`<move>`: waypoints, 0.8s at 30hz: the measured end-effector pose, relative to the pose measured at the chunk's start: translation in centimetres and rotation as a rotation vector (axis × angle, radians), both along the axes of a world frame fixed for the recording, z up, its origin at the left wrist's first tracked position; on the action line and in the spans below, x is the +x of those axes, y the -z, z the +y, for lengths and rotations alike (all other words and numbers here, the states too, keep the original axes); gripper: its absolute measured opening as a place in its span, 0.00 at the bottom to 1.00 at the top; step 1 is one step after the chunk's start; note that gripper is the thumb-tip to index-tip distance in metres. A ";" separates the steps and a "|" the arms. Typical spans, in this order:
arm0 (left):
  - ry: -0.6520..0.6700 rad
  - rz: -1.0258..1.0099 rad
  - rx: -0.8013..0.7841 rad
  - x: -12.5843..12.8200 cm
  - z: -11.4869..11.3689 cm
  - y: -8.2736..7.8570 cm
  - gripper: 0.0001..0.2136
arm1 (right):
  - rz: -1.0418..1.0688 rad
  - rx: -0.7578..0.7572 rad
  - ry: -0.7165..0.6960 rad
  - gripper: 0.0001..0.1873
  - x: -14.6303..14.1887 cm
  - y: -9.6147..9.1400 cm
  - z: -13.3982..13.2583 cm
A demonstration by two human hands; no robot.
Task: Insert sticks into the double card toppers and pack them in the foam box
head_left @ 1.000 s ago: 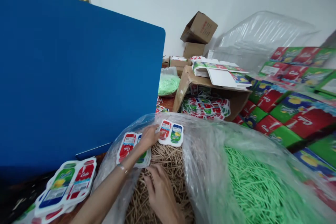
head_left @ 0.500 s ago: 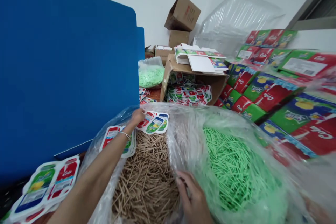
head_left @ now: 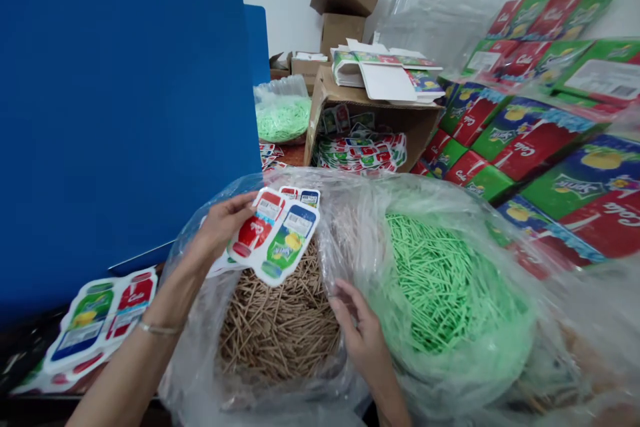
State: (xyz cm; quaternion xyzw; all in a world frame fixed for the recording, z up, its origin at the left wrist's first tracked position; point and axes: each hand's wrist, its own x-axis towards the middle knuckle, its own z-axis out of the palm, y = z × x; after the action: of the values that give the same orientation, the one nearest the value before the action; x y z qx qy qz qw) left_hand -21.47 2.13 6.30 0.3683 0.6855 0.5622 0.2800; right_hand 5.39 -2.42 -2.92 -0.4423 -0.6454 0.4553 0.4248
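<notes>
My left hand [head_left: 223, 221] pinches a printed, can-shaped cutout card [head_left: 277, 235] by its upper left edge. A red Cola can and a green Sprite can show on the card, which is tilted above the thin brown sticks [head_left: 280, 327]. These sticks fill a clear plastic bag [head_left: 193, 340]. Beyond the held card, more cutout cards [head_left: 309, 197] are partly covered. My right hand [head_left: 361, 330] is at the right side of the brown sticks, by the bag's plastic edge. Its fingers are curled towards the thumb; what lies between them is hidden.
To the right, another clear bag holds thin green sticks [head_left: 435, 280]. A stack of cutout cards [head_left: 103, 323] lies at left, below a blue panel [head_left: 125, 113]. An open carton [head_left: 325, 90] with many cards stands behind. Wrapped printed boxes [head_left: 530, 140] are piled at right.
My left hand has drawn back towards me with a card, which now hangs over the brown sticks. My right hand stays beside the sticks. The view has tilted downward.
</notes>
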 end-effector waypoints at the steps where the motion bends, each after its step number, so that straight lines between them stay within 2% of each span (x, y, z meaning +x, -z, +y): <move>1: 0.034 -0.044 -0.007 0.9 -1.4 0.5 0.21 | 0.072 -0.050 -0.022 0.20 -0.6 0.1 0.0; 3: 0.070 -0.222 0.017 3.0 -4.0 1.8 0.24 | 0.199 -0.124 -0.095 0.24 -1.8 0.2 0.0; 5: 0.022 -0.367 0.036 4.8 -6.0 3.3 0.24 | 0.253 -0.194 -0.178 0.22 -2.6 0.3 0.0; 7: 0.022 -0.469 0.059 6.1 -7.6 4.7 0.21 | 0.237 -0.241 -0.204 0.18 -3.1 0.5 0.0; 11: -0.018 -0.568 0.025 6.2 -9.9 6.1 0.18 | 0.104 -0.195 -0.182 0.15 -2.6 1.2 -0.3; 14: -0.134 -0.572 0.036 4.5 -11.7 6.6 0.16 | -0.159 -0.024 -0.293 0.13 -1.0 2.1 -1.0; 18: -0.287 -0.570 0.107 2.9 -13.8 7.3 0.14 | -0.854 0.294 -0.396 0.16 1.9 4.0 -2.3; 20: -0.264 -0.614 0.084 3.0 -14.4 7.7 0.15 | -1.062 0.354 -0.378 0.19 2.9 4.8 -2.9; 24: -0.176 -0.684 0.034 3.9 -14.7 8.6 0.16 | -1.204 0.405 -0.336 0.19 2.9 5.9 -3.7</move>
State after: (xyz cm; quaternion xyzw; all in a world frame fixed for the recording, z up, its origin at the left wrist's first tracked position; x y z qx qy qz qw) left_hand -17.58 -12.62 -2.31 0.1028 0.5718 0.6864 0.4374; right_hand 8.24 -6.17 -8.83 -0.4242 -0.9036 0.0580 -0.0129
